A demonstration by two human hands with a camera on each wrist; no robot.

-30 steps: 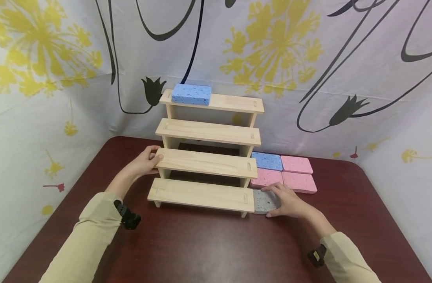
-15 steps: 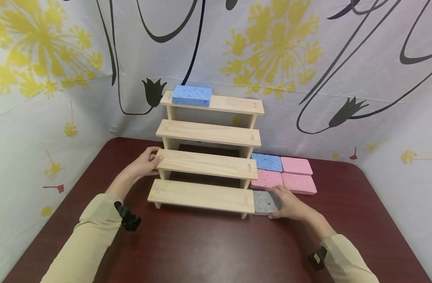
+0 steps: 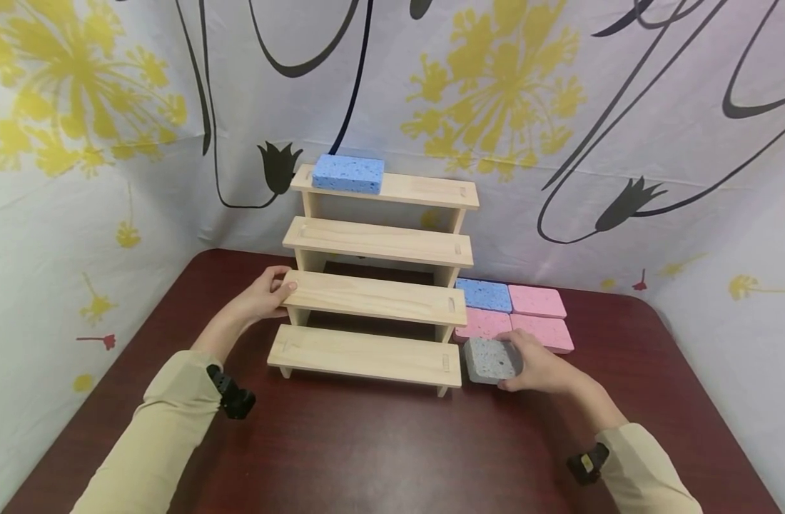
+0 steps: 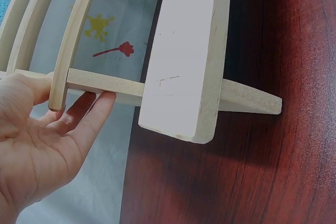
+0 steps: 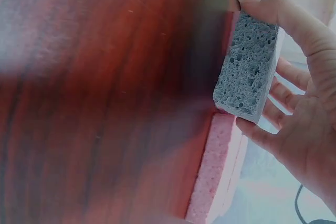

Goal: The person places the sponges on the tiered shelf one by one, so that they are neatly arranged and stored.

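A wooden step rack [image 3: 373, 295] with several shelves stands on the table. My left hand [image 3: 254, 298] grips the left end of its second shelf from the bottom, as the left wrist view shows with the fingers at the side panel [image 4: 105, 83]. At the rack's lower right, my right hand [image 3: 543, 365] holds a grey sponge [image 3: 492, 359] between thumb and fingers. In the right wrist view the grey sponge [image 5: 247, 61] is raised off the table, its porous side facing the camera. A blue sponge [image 3: 347, 173] lies on the left part of the top shelf.
Right of the rack, behind the grey sponge, lie another blue sponge [image 3: 484, 295] and three pink sponges [image 3: 537, 301]. The dark red table [image 3: 367, 450] stretches toward me. A patterned cloth [image 3: 392, 93] hangs close behind the rack.
The grey sponge has come up off the table in my right hand and shifted slightly right, away from the rack's bottom shelf. My left hand stays on the rack.
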